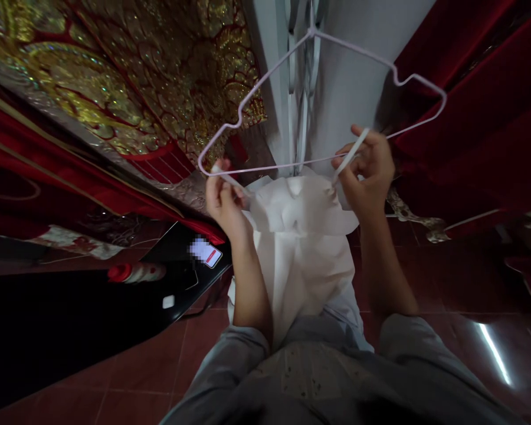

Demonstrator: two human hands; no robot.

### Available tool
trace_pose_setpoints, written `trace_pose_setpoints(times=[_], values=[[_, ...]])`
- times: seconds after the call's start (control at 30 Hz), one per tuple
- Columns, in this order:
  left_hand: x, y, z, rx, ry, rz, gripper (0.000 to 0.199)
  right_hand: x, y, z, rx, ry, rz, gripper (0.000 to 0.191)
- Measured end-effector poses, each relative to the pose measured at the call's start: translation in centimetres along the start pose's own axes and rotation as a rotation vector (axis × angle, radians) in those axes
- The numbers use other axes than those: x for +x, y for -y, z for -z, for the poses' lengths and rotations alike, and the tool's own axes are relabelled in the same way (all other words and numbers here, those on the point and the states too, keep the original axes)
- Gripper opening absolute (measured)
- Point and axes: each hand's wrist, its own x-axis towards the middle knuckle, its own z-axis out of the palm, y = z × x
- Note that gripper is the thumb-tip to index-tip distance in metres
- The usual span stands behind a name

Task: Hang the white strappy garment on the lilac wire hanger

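One garment [298,254], white, hung just below the hanger [312,33]; hanger's long axis ran left-right, right end higher. Key offset: the right strap [353,152] crossed the bottom bar well inboard of the hanger's right end, which lay outward and up from the right hand [371,174], the nearer hand to it. Right hand pinched that strap, stretched between thumb and index finger. Left hand [225,200] had its fingers curled on the left strap [233,183], right at the hanger's left corner; couldn't tell if the strap looped the wire. Garment's top edge sat between the hands, slightly lower. Off left, phone [206,252] lay by the tabletop's [84,330] right corner, case [169,301] by its near edge, bottle [137,272] farther left.
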Motion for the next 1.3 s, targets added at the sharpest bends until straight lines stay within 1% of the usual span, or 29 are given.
trace_pose_setpoints(times=[0.03,0.07,0.1,0.13,0.2,0.27,0.3,0.37,0.43,0.53,0.6,0.63,0.7,0.73,0.77,0.8,0.83,0.9,0.93,0.97,1.0,1.1,1.13,1.17,1.2,1.23,1.3], values=[[0.7,0.1,0.8,0.004,-0.076,-0.073,0.027,0.3,-0.2,0.4,0.024,-0.012,0.003,0.056],[1.5,0.0,1.4,0.006,-0.117,-0.139,0.023,0.5,-0.3,0.8,0.044,-0.011,0.000,0.056],[2.4,-0.3,1.9,0.007,-0.109,-0.189,0.024,0.7,-0.4,1.1,0.056,-0.001,-0.008,0.057],[3.2,-0.7,2.1,0.011,-0.053,-0.222,0.028,0.8,-0.3,1.3,0.059,0.013,-0.016,0.057],[4.9,-2.0,2.0,0.041,0.168,-0.227,0.041,0.6,0.0,1.4,0.043,0.035,-0.022,0.058],[6.3,-3.5,1.1,0.110,0.398,-0.198,0.049,0.2,0.5,1.1,0.017,0.042,-0.016,0.058],[6.9,-4.3,0.4,0.154,0.475,-0.179,0.047,-0.1,0.6,1.0,0.007,0.048,-0.018,0.058],[7.9,-5.7,-0.9,0.238,0.550,-0.122,0.036,-0.6,0.9,0.8,0.006,0.062,-0.031,0.058],[8.6,-6.8,-2.0,0.316,0.570,-0.056,0.030,-0.9,1.0,0.7,0.025,0.085,-0.055,0.059],[8.8,-7.4,-2.7,0.369,0.566,0.019,0.035,-1.3,0.9,0.9,0.039,0.123,-0.084,0.062],[8.3,-6.8,-2.5,0.326,0.509,0.019,0.031,-1.5,0.8,1.1,0.032,0.138,-0.085,0.063],[7.8,-6.2,-2.3,0.274,0.447,0.017,0.026,-1.5,0.7,1.2,0.031,0.140,-0.081,0.064],[6.3,-4.5,-1.7,0.121,0.282,0.050,0.017,-1.8,0.7,1.1,0.032,0.150,-0.079,0.065],[5.3,-3.7,-1.4,0.032,0.199,0.102,0.016,-1.9,0.8,1.0,0.031,0.159,-0.083,0.066],[4.3,-2.9,-1.2,-0.049,0.148,0.176,0.016,-2.1,0.9,0.8,0.027,0.175,-0.091,0.067],[3.2,-2.3,-1.1,-0.097,0.172,0.240,0.022,-2.2,1.0,0.6,0.020,0.195,-0.101,0.067],[2.2,-1.8,-1.1,-0.126,0.206,0.263,0.029,-2.4,1.1,0.5,0.010,0.215,-0.108,0.068],[0.6,-1.6,-1.3,-0.129,0.286,0.245,0.041,-2.5,1.2,0.4,-0.015,0.223,-0.098,0.067],[0.1,-1.7,-1.4,-0.115,0.304,0.213,0.043,-2.4,1.0,0.6,-0.026,0.196,-0.072,0.065],[-0.1,-1.9,-1.6,-0.100,0.308,0.179,0.045,-2.2,0.7,1.0,-0.033,0.136,-0.031,0.063],[-0.1,-2.2,-1.7,-0.087,0.307,0.152,0.046,-1.8,0.1,1.7,-0.036,0.045,0.021,0.059],[0.7,-2.8,-1.7,-0.078,0.296,0.095,0.046,0.5,-2.1,4.6,-0.019,-0.325,0.170,0.046],[1.1,-3.0,-1.6,-0.076,0.291,0.083,0.045,1.5,-2.7,5.7,-0.008,-0.424,0.194,0.042],[1.5,-3.0,-1.5,-0.071,0.287,0.075,0.045,2.6,-3.2,6.6,-0.016,-0.466,0.185,0.038],[1.7,-3.1,-1.4,-0.064,0.282,0.070,0.045,3.7,-3.3,7.4,-0.043,-0.435,0.166,0.037],[1.9,-3.0,-1.4,-0.060,0.278,0.069,0.045,4.8,-3.2,7.9,-0.072,-0.358,0.135,0.036],[2.0,-2.8,-1.4,-0.067,0.276,0.076,0.047,6.7,-2.0,8.2,-0.137,-0.138,0.079,0.036]])
